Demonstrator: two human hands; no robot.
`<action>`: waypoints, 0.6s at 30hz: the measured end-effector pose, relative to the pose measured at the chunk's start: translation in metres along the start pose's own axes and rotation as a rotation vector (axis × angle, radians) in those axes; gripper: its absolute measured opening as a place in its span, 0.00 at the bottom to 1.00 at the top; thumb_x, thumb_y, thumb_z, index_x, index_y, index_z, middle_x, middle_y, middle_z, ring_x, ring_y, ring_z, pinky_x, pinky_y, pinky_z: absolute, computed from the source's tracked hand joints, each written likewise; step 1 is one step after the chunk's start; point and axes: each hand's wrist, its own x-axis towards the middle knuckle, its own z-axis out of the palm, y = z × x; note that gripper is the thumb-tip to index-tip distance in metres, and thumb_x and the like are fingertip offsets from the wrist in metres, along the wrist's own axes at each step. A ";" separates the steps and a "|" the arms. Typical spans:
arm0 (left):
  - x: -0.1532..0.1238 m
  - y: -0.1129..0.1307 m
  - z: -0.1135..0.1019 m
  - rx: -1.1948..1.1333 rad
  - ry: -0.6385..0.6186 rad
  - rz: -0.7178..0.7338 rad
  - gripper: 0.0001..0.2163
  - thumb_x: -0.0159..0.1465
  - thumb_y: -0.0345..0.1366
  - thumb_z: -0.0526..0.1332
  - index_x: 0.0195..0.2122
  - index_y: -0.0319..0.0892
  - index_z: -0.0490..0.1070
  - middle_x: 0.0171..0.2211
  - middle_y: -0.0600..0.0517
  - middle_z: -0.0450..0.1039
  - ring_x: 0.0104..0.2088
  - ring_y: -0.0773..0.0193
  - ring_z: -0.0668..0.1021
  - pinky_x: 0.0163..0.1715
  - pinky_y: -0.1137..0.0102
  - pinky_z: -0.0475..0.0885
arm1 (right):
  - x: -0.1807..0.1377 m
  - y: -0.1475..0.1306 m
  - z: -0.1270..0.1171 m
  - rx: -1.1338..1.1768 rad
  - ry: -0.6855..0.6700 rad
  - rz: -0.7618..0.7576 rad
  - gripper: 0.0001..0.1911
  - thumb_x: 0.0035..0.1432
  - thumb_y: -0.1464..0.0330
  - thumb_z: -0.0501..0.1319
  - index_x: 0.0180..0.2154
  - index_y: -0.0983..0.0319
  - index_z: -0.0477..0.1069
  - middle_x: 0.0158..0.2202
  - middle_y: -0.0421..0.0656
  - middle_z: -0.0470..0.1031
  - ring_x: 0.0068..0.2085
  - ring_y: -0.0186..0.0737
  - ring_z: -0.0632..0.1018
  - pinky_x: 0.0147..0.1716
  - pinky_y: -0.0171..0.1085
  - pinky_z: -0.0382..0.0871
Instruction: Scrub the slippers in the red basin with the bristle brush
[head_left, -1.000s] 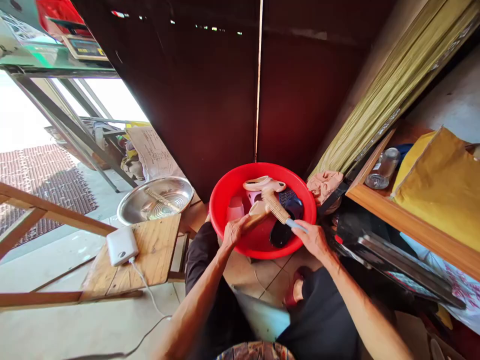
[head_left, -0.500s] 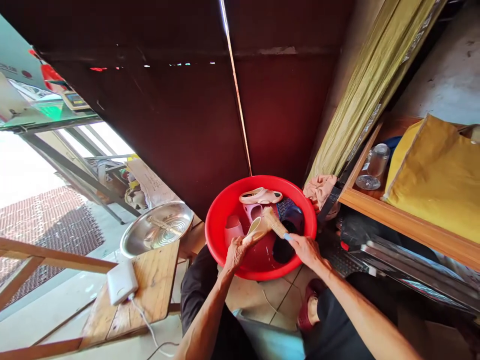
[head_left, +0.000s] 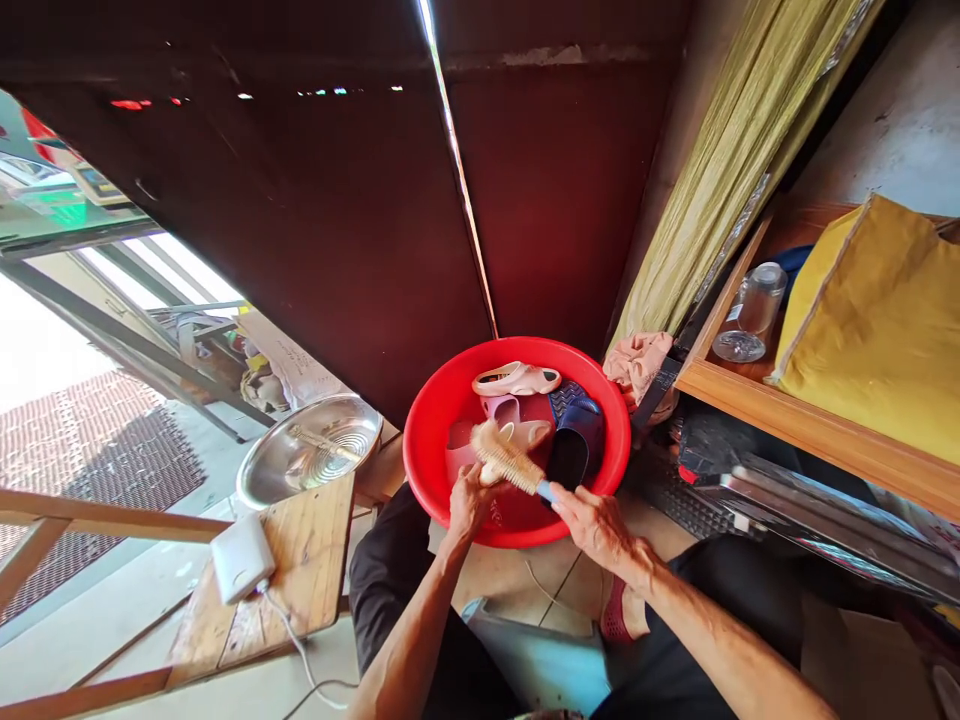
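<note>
Over a red basin [head_left: 420, 470], my left hand [head_left: 469, 500] is closed on the end of a beige slipper [head_left: 531, 432]. My right hand [head_left: 596, 520] grips the blue handle of a scrubbing brush [head_left: 510, 462]. The brush's tan bristles lie across the slipper and hide much of it. Inside the basin, a pale pink slipper [head_left: 516, 379] rests at the back. Dark blue slippers [head_left: 579, 440] sit at the right side, and a pink slipper [head_left: 459, 455] is at the left, partly hidden by my left hand.
A metal bowl [head_left: 262, 470] stands left of the basin, behind a wooden stool [head_left: 300, 570] with a white corded device [head_left: 242, 558]. At right is a wooden shelf [head_left: 810, 430] with a yellow cushion [head_left: 870, 350] and a glass jar [head_left: 754, 310]. A dark red door [head_left: 360, 220] rises behind.
My right hand has moved the brush left, so its bristles now lie over the slipper near my left hand. The view has shifted slightly.
</note>
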 end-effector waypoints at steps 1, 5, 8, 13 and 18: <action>-0.002 -0.003 0.000 -0.064 0.018 0.023 0.11 0.64 0.42 0.68 0.46 0.46 0.79 0.47 0.50 0.77 0.45 0.57 0.81 0.44 0.68 0.75 | 0.008 0.005 -0.006 -0.028 -0.023 0.077 0.25 0.78 0.61 0.51 0.68 0.52 0.74 0.40 0.47 0.86 0.36 0.41 0.84 0.30 0.33 0.66; -0.012 -0.011 0.000 -0.284 0.110 0.092 0.12 0.62 0.45 0.68 0.43 0.45 0.78 0.47 0.49 0.75 0.43 0.58 0.80 0.44 0.66 0.74 | 0.033 0.022 -0.030 -0.115 -0.127 0.351 0.25 0.78 0.61 0.50 0.68 0.49 0.74 0.42 0.45 0.88 0.41 0.43 0.85 0.34 0.34 0.68; -0.015 -0.011 0.000 -0.357 0.166 0.092 0.13 0.61 0.47 0.68 0.41 0.44 0.77 0.46 0.49 0.75 0.43 0.57 0.79 0.43 0.65 0.74 | 0.032 0.016 -0.028 -0.086 -0.102 0.318 0.25 0.78 0.61 0.49 0.67 0.51 0.75 0.43 0.46 0.88 0.41 0.43 0.85 0.35 0.34 0.69; -0.014 -0.012 -0.001 -0.417 0.225 0.026 0.14 0.58 0.49 0.70 0.36 0.44 0.76 0.42 0.50 0.74 0.42 0.56 0.79 0.45 0.63 0.75 | 0.022 0.001 -0.006 0.028 -0.055 0.050 0.26 0.78 0.60 0.49 0.69 0.52 0.74 0.43 0.46 0.87 0.40 0.41 0.85 0.38 0.33 0.69; -0.020 -0.011 -0.002 -0.441 0.241 0.100 0.15 0.57 0.44 0.70 0.45 0.46 0.80 0.50 0.49 0.76 0.51 0.53 0.80 0.52 0.62 0.76 | 0.066 0.026 -0.025 -0.055 -0.107 0.342 0.25 0.79 0.58 0.49 0.66 0.50 0.76 0.46 0.46 0.88 0.46 0.45 0.86 0.37 0.35 0.69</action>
